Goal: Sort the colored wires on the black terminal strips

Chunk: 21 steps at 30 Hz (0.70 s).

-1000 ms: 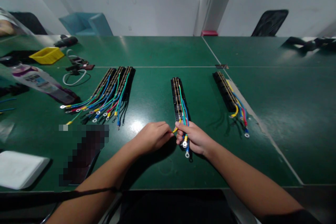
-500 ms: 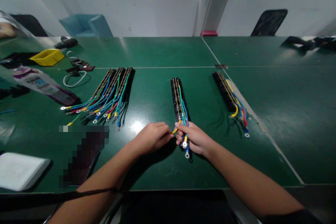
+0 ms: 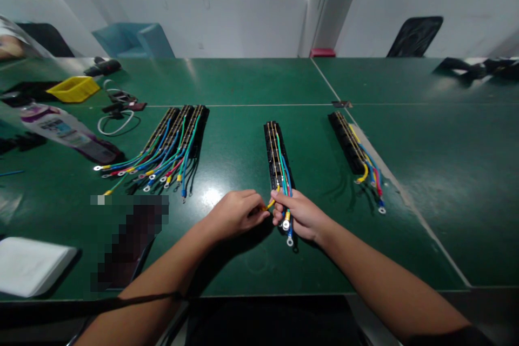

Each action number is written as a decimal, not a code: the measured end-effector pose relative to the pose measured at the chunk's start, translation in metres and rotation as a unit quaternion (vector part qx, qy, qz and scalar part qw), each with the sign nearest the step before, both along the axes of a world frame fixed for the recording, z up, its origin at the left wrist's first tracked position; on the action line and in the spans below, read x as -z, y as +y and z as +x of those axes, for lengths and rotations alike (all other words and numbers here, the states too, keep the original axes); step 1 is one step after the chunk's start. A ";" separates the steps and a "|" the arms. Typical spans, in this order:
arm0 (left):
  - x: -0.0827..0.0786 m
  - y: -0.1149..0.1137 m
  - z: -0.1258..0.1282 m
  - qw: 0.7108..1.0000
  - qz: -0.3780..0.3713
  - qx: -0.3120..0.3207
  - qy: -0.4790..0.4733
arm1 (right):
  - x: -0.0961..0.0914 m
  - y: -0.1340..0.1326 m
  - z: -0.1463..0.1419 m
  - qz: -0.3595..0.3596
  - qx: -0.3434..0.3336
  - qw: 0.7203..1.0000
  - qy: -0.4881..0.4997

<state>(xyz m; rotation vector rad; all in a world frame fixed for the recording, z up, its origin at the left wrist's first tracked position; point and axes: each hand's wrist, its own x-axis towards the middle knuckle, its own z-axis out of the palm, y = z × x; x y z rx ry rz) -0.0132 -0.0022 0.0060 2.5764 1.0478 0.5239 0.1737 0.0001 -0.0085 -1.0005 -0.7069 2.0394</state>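
A black terminal block [image 3: 274, 154] with brass-coloured strips lies lengthwise in front of me, its near end at my hands. From it run green, blue, red and yellow wires, some ending in ring terminals [image 3: 286, 224]. My left hand [image 3: 239, 213] pinches the loose end of the yellow wire [image 3: 271, 204], whose tip is hidden in the fingers. My right hand [image 3: 302, 213] is closed around the wire bundle just below the block, thumb on top near the yellow wire. The ring ends stick out below the right hand.
Three similar wired blocks [image 3: 178, 132] lie side by side at left, another wired block [image 3: 346, 143] at right. A bottle [image 3: 68, 130], yellow tray [image 3: 75, 89], white cable [image 3: 115, 124], pixelated dark item [image 3: 130, 243] and white box [image 3: 34, 265] are on the left of the green table [image 3: 251, 81].
Almost nothing differs. My left hand has shifted very slightly, still on the yellow wire's end, while my right hand keeps its hold on the bundle.
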 end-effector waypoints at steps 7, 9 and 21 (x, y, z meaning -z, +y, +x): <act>-0.002 -0.001 0.001 1.000 0.004 0.006 0.027 | 0.000 0.000 0.000 -0.004 -0.002 1.000 0.002; -0.001 -0.001 0.001 1.000 0.004 0.001 0.017 | 0.000 0.000 0.000 -0.002 -0.002 1.000 0.000; -0.003 -0.001 0.003 1.000 -0.006 0.001 0.021 | 0.000 -0.001 0.001 0.001 -0.007 1.000 -0.002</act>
